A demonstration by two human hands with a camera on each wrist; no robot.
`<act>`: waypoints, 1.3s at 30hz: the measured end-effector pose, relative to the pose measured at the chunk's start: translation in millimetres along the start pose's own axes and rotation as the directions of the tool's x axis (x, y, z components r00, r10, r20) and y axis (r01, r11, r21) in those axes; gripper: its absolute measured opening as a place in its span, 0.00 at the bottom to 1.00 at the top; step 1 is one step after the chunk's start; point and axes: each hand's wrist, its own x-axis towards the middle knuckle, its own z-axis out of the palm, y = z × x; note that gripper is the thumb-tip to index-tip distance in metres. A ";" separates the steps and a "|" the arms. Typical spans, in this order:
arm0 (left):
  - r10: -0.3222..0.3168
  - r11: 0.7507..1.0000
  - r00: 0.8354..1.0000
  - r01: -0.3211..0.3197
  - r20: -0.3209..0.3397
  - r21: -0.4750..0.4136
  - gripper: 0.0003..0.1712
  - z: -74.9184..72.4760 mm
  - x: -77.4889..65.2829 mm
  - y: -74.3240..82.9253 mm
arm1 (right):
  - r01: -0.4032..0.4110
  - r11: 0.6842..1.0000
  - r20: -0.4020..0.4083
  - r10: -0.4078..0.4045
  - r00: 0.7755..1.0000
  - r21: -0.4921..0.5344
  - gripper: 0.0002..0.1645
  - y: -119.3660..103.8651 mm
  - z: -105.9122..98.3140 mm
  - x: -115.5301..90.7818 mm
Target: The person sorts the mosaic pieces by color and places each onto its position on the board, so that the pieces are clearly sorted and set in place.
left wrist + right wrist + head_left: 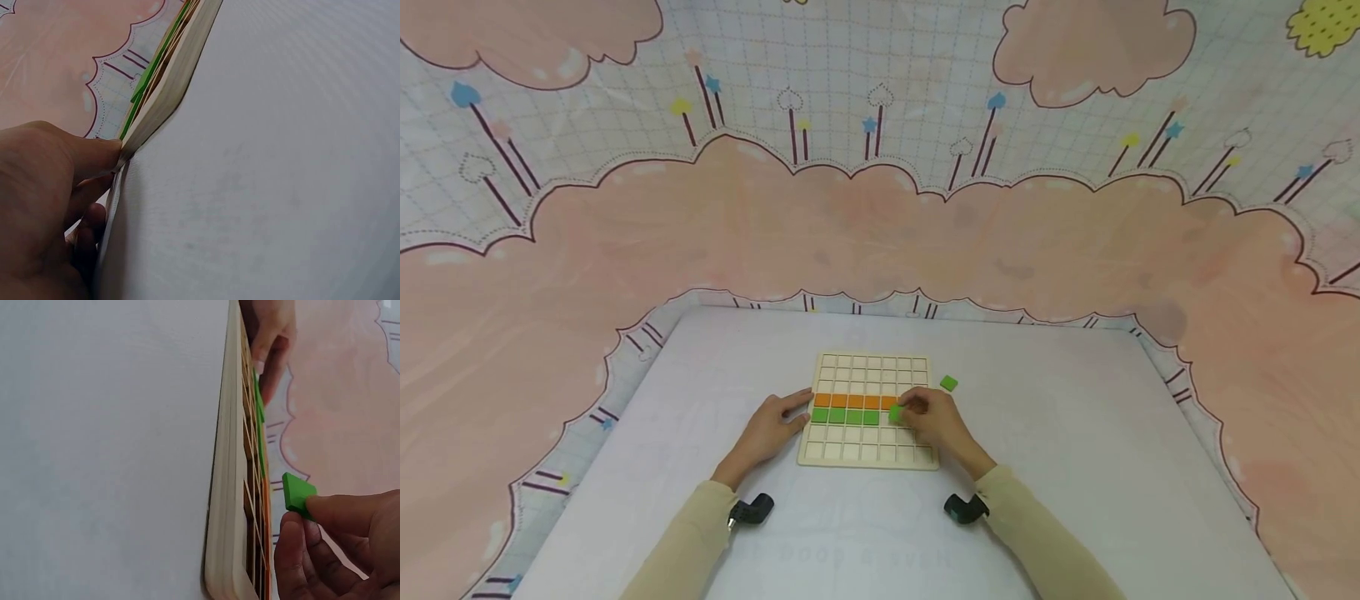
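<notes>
A pale wooden grid board [857, 454] lies on the table. Orange square tiles [842, 401] fill cells of one row, and several green tiles [846, 416] sit in the row just below, from the left edge. Thumb and forefinger spread apart, my left hand [769, 427] touches the board's left edge. My right hand [936, 417] pinches a green square tile [300, 492] between thumb and fingers. In the right wrist view that tile is tilted and raised over the board; the head view puts it over the right part of the green row. This hand hides the right ends of both rows.
One loose green tile [949, 383] lies on the white table [1037, 400] just right of the board's upper corner. Cloth printed with clouds [880, 225] surrounds the table's far and side edges. A small dark camera [966, 508] is strapped at the right wrist, another [752, 509] at the left.
</notes>
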 end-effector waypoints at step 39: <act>0.002 1.000 1.000 -0.002 0.006 0.002 0.28 -1.5 -1.2 0.8 | 0.039 0.990 0.046 -0.033 0.998 -0.136 0.09 -3.4 8.5 1.6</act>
